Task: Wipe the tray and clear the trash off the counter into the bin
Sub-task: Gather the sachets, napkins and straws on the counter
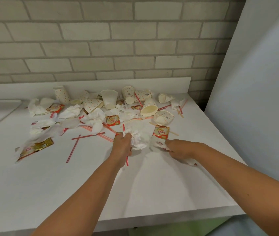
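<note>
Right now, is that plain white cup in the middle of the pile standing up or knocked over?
Standing, but upside down: the plain white cup rests on its narrow end with the wide rim up.

The red-and-yellow sachets [161, 132] carry printed lettering, seen upside down and too blurred to read for certain. The dotted cups [129, 94] bear a small round emblem, also illegible. Nothing else carries text.

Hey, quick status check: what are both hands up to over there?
Left hand shut on crumpled napkin. Right hand shut on tissue scrap. Cups, straws, sachets litter counter. No tray or bin in view.
</note>
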{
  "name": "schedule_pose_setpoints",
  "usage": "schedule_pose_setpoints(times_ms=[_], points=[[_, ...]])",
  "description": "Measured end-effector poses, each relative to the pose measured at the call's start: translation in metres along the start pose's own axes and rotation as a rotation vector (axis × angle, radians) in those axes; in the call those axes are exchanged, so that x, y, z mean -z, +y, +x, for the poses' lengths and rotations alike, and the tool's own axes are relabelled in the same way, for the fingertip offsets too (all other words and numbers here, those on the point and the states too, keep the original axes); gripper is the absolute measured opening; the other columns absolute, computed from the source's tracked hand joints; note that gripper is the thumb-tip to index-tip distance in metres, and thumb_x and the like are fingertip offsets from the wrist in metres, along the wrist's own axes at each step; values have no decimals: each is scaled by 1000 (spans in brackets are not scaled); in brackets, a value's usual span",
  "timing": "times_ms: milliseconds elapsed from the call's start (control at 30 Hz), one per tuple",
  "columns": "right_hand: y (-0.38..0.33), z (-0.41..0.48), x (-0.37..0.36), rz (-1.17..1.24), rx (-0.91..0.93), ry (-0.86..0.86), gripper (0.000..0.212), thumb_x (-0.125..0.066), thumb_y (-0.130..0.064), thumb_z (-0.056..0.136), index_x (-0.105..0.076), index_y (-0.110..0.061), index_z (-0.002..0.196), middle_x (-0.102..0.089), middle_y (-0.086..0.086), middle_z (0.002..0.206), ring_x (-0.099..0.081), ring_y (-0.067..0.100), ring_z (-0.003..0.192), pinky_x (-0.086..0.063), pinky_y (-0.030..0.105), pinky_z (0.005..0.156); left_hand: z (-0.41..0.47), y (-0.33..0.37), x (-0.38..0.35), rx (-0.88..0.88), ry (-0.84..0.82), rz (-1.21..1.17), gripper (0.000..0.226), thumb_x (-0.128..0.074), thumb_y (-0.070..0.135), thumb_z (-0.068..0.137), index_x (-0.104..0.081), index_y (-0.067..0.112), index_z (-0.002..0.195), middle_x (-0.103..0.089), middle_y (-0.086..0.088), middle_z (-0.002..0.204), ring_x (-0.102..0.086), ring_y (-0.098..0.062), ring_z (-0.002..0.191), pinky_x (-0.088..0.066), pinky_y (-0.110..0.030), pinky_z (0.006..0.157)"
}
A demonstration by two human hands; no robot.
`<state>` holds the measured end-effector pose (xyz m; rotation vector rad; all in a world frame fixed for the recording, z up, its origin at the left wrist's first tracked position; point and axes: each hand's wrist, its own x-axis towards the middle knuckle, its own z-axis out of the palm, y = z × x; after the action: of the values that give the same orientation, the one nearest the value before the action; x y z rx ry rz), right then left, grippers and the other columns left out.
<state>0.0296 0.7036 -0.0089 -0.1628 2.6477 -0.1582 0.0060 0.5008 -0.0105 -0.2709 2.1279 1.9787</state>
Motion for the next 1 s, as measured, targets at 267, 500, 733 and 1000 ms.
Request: schedule_pose_setpoints(times_ms=[267,500,733,1000], points=[[-126,-2,24,168,166,11,12,-31,-19,101,-38,-11,99,-49,4,85,-49,17,65,-38,26,57,-20,-5,88,-1,124,12,28,-34,19,97,-53,6,114,-43,-1,68,-33,-13,56,-28,-21,47],[-260,19,20,297,389,-38,19,-33,-8,95,-42,-13,79,-48,3,70,-42,17,55,-35,25,50,-50,-12,210,-43,336,28,35,-33,16,94,-52,2,120,-47,-26,86,-37,-16,58,-29,-22,48],[-409,20,-19,257,624,-248,18,-35,-1,91,-45,-8,78,-52,7,68,-44,16,52,-38,24,48,-97,-50,341,-36,650,93,26,-35,15,89,-56,9,102,-60,-21,107,-53,-31,88,-45,-45,78],[-521,24,-100,218,539,-538,22,-33,1,92,-49,-6,77,-51,7,63,-45,13,41,-40,21,40,-154,-135,436,206,923,193,36,-32,15,96,-50,-1,124,-54,-15,115,-49,-30,101,-37,-35,84]])
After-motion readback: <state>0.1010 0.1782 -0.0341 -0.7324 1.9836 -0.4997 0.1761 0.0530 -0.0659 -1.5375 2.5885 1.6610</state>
